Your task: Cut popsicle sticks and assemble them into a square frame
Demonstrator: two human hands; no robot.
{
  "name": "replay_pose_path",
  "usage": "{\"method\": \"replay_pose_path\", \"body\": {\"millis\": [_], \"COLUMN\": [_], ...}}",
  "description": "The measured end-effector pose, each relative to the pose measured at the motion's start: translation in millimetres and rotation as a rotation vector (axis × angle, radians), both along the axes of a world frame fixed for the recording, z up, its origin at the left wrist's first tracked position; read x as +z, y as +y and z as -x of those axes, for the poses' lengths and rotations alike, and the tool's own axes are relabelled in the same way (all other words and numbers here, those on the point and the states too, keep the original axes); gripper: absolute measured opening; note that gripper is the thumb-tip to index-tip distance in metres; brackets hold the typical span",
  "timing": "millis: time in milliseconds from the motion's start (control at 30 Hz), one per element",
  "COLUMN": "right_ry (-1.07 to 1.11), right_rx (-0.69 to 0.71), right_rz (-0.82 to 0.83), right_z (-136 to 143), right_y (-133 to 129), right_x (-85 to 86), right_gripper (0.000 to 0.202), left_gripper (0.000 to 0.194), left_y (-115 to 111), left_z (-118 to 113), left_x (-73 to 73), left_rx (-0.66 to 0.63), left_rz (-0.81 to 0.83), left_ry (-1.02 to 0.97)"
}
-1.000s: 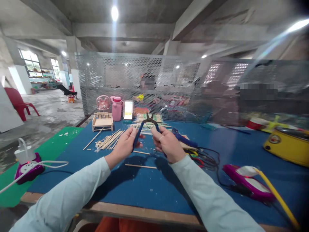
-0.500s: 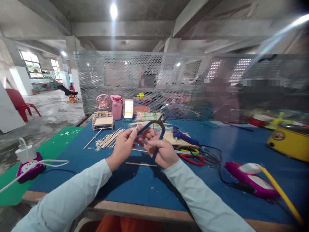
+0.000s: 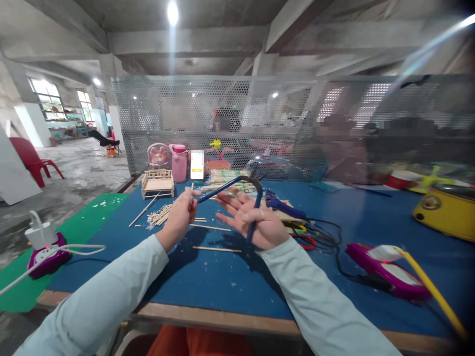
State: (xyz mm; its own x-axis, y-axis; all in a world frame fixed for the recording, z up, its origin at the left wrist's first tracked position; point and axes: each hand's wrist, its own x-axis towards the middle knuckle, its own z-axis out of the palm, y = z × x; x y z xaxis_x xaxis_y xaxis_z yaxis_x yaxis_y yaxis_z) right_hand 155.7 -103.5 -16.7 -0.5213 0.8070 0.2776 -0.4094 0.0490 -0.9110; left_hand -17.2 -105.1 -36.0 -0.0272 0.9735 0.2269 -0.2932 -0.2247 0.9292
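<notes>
My left hand is closed, pinching a short pale wooden stick that points up past the fingertips. In my right hand are blue-handled pliers. The thumb lies over one handle while the fingers spread out beneath, and the other handle swings wide toward my left hand. The pliers' dark jaws point up and away, apart. Under the hands, two thin sticks lie on the blue table: a nearer stick and a farther stick. A pile of cut sticks is just beyond my left hand.
A little wooden stick-built bed stands at the back left, near a pink bottle and a lit phone. A blue glue gun with cables lies right of my right hand. Purple power strips and a yellow pot are farther right.
My hands have moved apart, the left going left with the stick. The pliers' handles have spread wider, and my right fingers have straightened.
</notes>
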Motion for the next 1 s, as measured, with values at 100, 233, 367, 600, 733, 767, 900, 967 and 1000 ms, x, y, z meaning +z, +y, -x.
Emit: {"method": "replay_pose_path", "body": {"millis": [100,233,367,600,733,767,900,967,1000], "right_ry": [-0.039,0.016,0.045,-0.133,-0.636,-0.768,-1.043,-1.08,-1.093], "right_rx": [-0.01,0.009,-0.01,-0.25,-0.575,-0.618,-0.591,-0.573,-0.57], "right_rz": [0.056,0.039,-0.032,-0.224,-0.526,-0.61,-0.78,-0.802,-0.807], "right_z": [-2.0,6.9,19.0,-2.7,-16.1,-16.0,-9.0,-6.4,-5.9], "right_y": [3.1,-2.3,-10.5,5.6,17.8,18.4,14.3,11.8,10.9], "right_x": [-3.2,-3.9,-1.4,-1.9,-13.6,-16.7,-23.3,-23.2,-22.8], "right_gripper": [0.064,0.06,0.061,0.053,0.056,0.058,0.065,0.067,0.067], "left_gripper": [0.04,0.032,0.035,0.04,0.036,0.036,0.037,0.038,0.038], "left_y": [-1.9,-3.2,-4.1,-7.2,-2.7,-1.9,-1.9,-3.0,-3.5], "left_z": [2.3,-6.2,-18.5,-11.0,-3.0,-2.3,-3.0,-3.7,-3.9], "left_x": [1.0,-11.1,-27.4,-21.4,-14.9,-14.6,-16.0,-16.3,-16.2], "left_rx": [-0.051,-0.037,-0.14,-0.164,-0.064,-0.05,-0.061,-0.073,-0.075], "left_rz": [-0.085,-0.235,-0.2,-0.174,-0.185,-0.193,-0.231,-0.251,-0.259], "left_ry": [0.122,0.359,0.425,0.425,0.421,0.435,0.481,0.478,0.476]}}
